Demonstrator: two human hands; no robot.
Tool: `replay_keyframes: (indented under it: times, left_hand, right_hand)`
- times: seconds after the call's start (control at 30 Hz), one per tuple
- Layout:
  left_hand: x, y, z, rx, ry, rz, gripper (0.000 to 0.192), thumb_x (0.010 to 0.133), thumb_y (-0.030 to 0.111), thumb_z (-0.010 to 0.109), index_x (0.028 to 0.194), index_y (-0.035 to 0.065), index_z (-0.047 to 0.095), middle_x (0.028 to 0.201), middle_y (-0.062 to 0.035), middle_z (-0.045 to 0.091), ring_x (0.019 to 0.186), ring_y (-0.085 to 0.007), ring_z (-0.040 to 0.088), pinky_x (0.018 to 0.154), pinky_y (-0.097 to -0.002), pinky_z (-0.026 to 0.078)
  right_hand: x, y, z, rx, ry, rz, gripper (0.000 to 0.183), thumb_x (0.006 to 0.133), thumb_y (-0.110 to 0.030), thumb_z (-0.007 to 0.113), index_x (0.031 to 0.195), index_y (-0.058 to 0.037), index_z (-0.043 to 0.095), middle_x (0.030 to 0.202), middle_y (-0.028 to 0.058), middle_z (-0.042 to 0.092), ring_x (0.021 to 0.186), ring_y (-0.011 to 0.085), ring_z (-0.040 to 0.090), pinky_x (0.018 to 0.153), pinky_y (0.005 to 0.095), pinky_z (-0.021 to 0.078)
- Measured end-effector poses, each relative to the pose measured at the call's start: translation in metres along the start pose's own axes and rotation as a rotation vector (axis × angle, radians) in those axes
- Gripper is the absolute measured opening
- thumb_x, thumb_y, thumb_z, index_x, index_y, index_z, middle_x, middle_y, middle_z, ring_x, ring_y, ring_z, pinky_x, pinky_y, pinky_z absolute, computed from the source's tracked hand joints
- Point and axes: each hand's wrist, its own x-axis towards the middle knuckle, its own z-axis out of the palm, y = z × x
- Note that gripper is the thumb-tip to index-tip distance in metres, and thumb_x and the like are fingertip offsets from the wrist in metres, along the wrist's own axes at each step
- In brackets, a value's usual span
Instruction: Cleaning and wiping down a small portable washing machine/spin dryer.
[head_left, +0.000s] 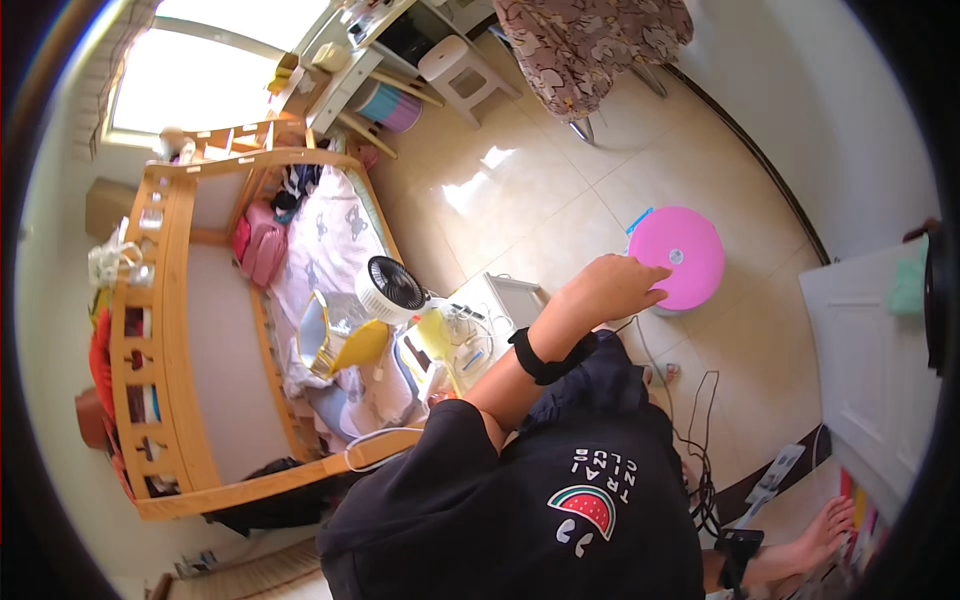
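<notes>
My left hand reaches out at the end of a bent arm, index finger and thumb apart, with nothing seen in it. Beneath it in the view is a round pink lid or seat with a small sticker, on a pale container or stool on the floor. The fingers overlap its near edge; contact cannot be told. At lower right, my right hand has its fingers extended beside upright colourful items, blurred near the rim. It appears to hold nothing. Dark straps wrap both wrists.
A wooden bunk bed fills the left. A white fan and cables crowd a white bedside cabinet. Black cables hang at my right. A white stool, a cloth-covered table and a white door stand around the tiled floor.
</notes>
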Motion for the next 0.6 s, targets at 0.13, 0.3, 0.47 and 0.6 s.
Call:
replay_keyframes:
  times: [0.13,0.3,0.47,0.6]
  left_hand:
    - [-0.011,-0.016,-0.008,-0.030,0.077,-0.047,0.034,0.086,0.033,0.052,0.112,0.0117,0.059,0.085,-0.0148,0.065,0.079,-0.0332,0.062,0.071,-0.0423,0.049]
    - [-0.005,-0.031,-0.009,-0.004,0.009,-0.080,0.034,0.086,0.032,0.052,0.113,0.0119,0.059,0.085,-0.0151,0.065,0.078,-0.0333,0.062,0.071,-0.0417,0.049]
    - [0.005,-0.038,-0.022,0.009,0.033,-0.030,0.035,0.086,0.032,0.052,0.114,0.0121,0.058,0.083,-0.0151,0.065,0.077,-0.0331,0.062,0.069,-0.0416,0.049]
    - [0.012,-0.043,-0.029,0.009,0.008,0.016,0.038,0.089,0.035,0.049,0.121,0.0149,0.055,0.080,-0.0181,0.064,0.076,-0.0361,0.060,0.070,-0.0432,0.048]
  right_hand:
    - [0.020,0.005,0.030,0.007,-0.134,0.033,0.042,0.096,-0.019,0.030,0.137,-0.0059,0.030,0.131,0.0164,0.043,0.122,0.0298,0.040,0.107,0.0501,0.0235]
    - [0.017,-0.003,0.032,0.003,-0.206,0.023,0.041,0.096,-0.019,0.030,0.135,-0.0054,0.031,0.129,0.0164,0.044,0.120,0.0300,0.041,0.107,0.0500,0.0239]
    - [0.009,-0.014,0.025,0.003,-0.258,0.006,0.040,0.096,-0.019,0.030,0.134,-0.0050,0.032,0.127,0.0164,0.045,0.119,0.0302,0.042,0.106,0.0499,0.0242]
    - [0.001,-0.018,0.016,0.010,-0.295,-0.002,0.039,0.096,-0.019,0.030,0.132,-0.0047,0.033,0.126,0.0165,0.046,0.118,0.0303,0.042,0.106,0.0498,0.0245]
